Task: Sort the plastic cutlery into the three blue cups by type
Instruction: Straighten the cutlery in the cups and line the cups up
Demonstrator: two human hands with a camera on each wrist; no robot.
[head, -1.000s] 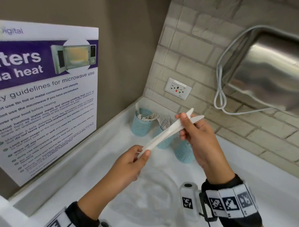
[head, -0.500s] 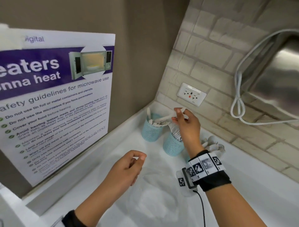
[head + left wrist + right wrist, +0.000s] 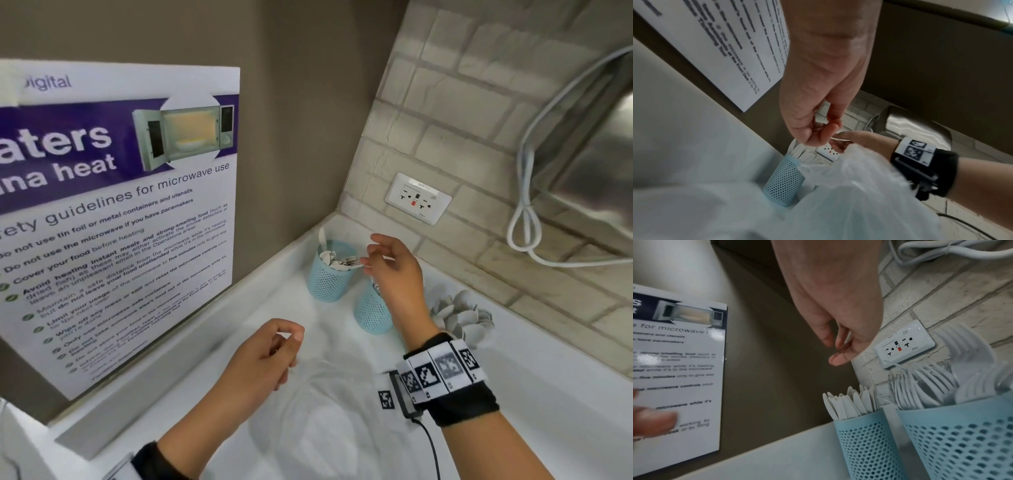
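Three blue mesh cups stand in the counter's corner. The left cup (image 3: 328,279) (image 3: 865,444) holds white knives (image 3: 337,260) (image 3: 846,402), some lying slanted across its rim. The middle cup (image 3: 371,313) (image 3: 962,443) holds forks (image 3: 920,386); my right forearm covers part of it in the head view. My wrist hides the third cup; only its spoons (image 3: 462,313) show. My right hand (image 3: 371,253) (image 3: 834,352) hovers over the left and middle cups, fingers relaxed and empty. My left hand (image 3: 291,337) (image 3: 824,131) hangs lower, loosely curled, holding nothing.
A clear plastic bag (image 3: 325,411) (image 3: 849,186) lies crumpled on the white counter (image 3: 548,394) below my hands. A microwave poster (image 3: 120,222) leans on the left wall. On the tiled wall behind are an outlet (image 3: 418,198) and a white cable (image 3: 524,219).
My right hand carried the knives from in front of me to the left cup and let them go. My left hand released their other end and stayed low, curled.
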